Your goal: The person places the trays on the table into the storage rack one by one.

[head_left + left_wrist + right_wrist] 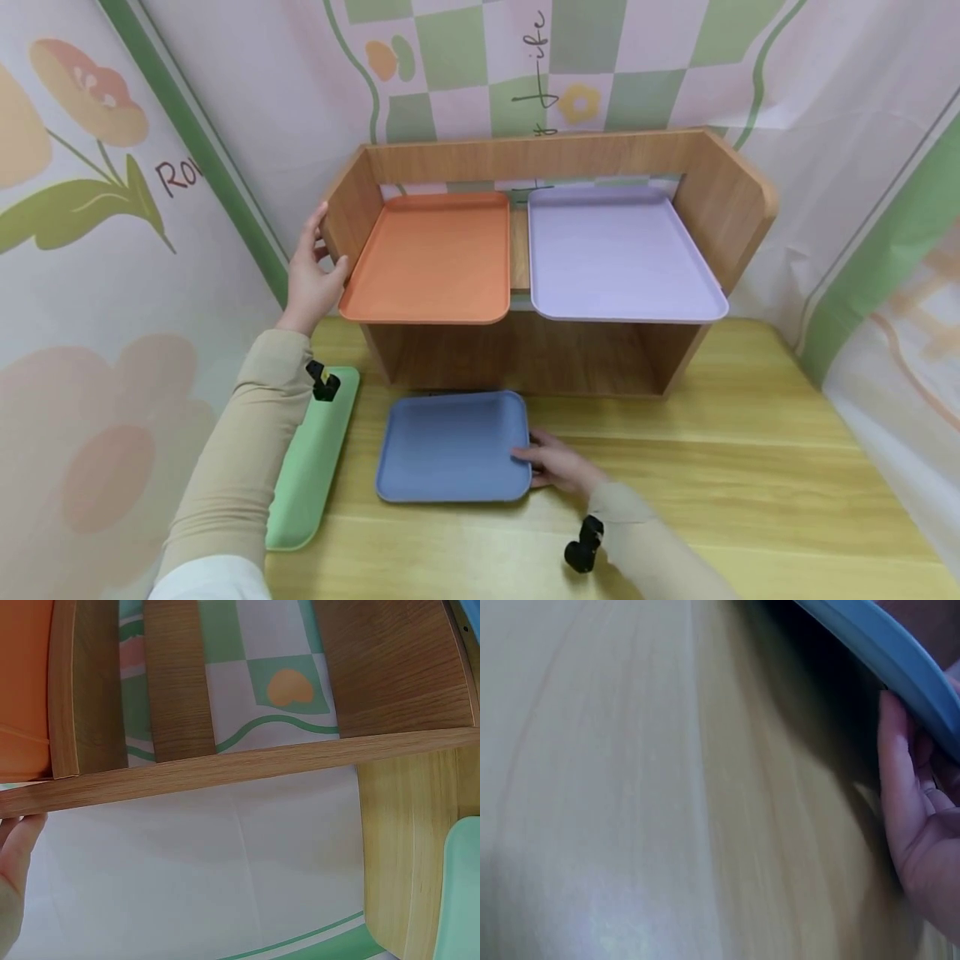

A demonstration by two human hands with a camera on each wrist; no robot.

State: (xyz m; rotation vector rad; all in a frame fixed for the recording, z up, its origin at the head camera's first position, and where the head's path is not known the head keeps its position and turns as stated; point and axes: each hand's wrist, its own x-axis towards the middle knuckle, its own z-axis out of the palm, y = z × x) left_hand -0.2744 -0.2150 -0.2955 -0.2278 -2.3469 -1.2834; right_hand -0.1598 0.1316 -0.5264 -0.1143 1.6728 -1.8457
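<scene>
My right hand (564, 467) pinches the right edge of a blue tray (453, 450), thumb on top and fingers beneath. In the right wrist view this blue tray (900, 656) is tilted, its edge raised off the table with a shadow below. My left hand (311, 279) rests against the left side panel of a wooden shelf (540, 158), its thumb close to the corner of an orange tray (435, 258). Beside the orange tray, a lilac tray (618, 254) lies on the shelf's upper level. In the left wrist view, fingertips (26, 825) touch the panel's edge.
A green tray (318, 454) lies on the wooden table (720, 483) at the left, partly under the left forearm. The shelf's lower compartment (525, 354) opens toward me behind the blue tray. Patterned cloth (465, 50) hangs behind and at both sides.
</scene>
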